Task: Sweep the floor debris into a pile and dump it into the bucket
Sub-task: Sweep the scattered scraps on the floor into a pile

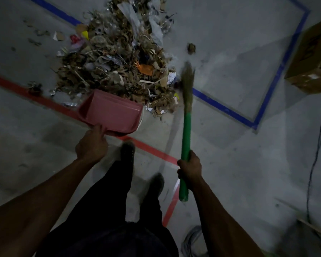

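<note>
- Right hand (190, 168), lower right of centre: fingers wrapped round the green handle of the broom (185, 130). Handle smooth, glossy, cylindrical; a short stub sticks out below the fist.
- Broom's long axis runs near vertical in the frame, tilted slightly right at the top. Head points up-frame, away from the person. Bristles are a tan, straw-like bundle, blurred, ending at the right edge of the pile.
- Left hand (92, 145), centre left: grips the near rim of the pink dustpan (110, 113), thumb over the edge.
- Dustpan is smooth hard plastic, a shallow tray with raised side walls. Open mouth faces up-frame toward the pile; pan tilted, and whether its lip touches the floor cannot be told.
- Debris pile (117, 58), upper centre: a rough, elongated mound running up-frame from just beyond the dustpan mouth. Dry brown leaves, torn cardboard, thin sticks, crumpled plastic film, scraps of orange, yellow and red.
- A few loose bits lie apart from the mound at upper left, and one clump (191, 47) at its right.
- Floor (230, 164): matte grey concrete, crossed by red tape (150, 148) and blue tape (278, 75) lines.
- Cardboard box (311, 58) at right edge; a dark cable (315, 154) trails below it.
</note>
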{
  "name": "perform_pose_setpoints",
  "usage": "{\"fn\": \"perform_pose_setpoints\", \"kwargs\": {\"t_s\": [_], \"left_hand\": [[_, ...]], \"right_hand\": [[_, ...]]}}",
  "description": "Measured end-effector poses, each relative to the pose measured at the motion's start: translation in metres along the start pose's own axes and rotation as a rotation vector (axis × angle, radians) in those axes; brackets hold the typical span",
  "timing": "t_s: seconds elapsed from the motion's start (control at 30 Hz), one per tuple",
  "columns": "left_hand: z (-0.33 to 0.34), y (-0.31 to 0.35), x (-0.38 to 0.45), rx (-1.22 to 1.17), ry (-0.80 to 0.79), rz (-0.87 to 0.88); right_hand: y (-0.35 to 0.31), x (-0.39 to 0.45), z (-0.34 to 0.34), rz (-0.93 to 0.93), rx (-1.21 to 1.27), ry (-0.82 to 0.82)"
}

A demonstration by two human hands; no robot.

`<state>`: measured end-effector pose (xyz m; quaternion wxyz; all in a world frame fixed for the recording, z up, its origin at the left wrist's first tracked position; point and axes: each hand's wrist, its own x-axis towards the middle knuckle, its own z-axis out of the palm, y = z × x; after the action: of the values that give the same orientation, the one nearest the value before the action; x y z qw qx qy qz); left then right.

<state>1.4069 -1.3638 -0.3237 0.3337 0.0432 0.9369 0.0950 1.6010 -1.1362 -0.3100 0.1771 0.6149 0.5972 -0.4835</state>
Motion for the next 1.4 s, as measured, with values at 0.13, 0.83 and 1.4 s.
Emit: {"fn": "perform_pose_setpoints", "kwargs": {"t_s": [0.13, 0.83, 1.4], "left_hand": [[-0.001, -0.001, -0.007, -0.008, 0.004, -0.006], [-0.036, 0.04, 0.015, -0.052, 0.012, 0.061], [-0.034, 0.236, 0.08, -0.159, 0.154, -0.057]], "right_hand": [[0.034, -0.012, -0.002, 0.119, 0.191, 0.082], [-0.057, -0.012, 0.01, -0.005, 0.168, 0.108], [-0.234, 0.205, -0.179, -0.193, -0.3, -0.131]]}}
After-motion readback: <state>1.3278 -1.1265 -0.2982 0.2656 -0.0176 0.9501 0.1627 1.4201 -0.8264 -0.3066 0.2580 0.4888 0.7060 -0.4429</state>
